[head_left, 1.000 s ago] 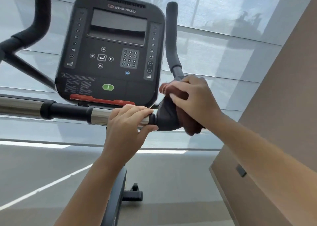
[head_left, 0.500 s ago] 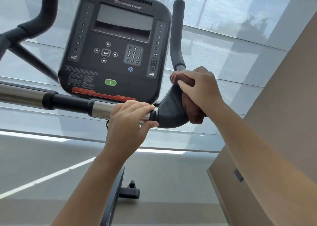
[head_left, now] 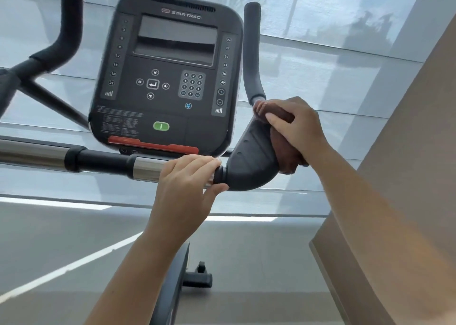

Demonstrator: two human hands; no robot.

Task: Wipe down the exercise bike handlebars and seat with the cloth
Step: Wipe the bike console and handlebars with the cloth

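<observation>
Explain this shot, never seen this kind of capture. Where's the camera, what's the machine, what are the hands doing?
One camera, worn on a person's head, looks forward and down at their bare hands; no robot here. The machine is an exercise bike: its console, with screen and keypad, sits above the handlebar crossbar. The left hand grips the chrome part of that crossbar. The right hand holds a brown cloth against the dark bend where the right upright grip rises. The seat is out of view. Low down is the bike's foot.
</observation>
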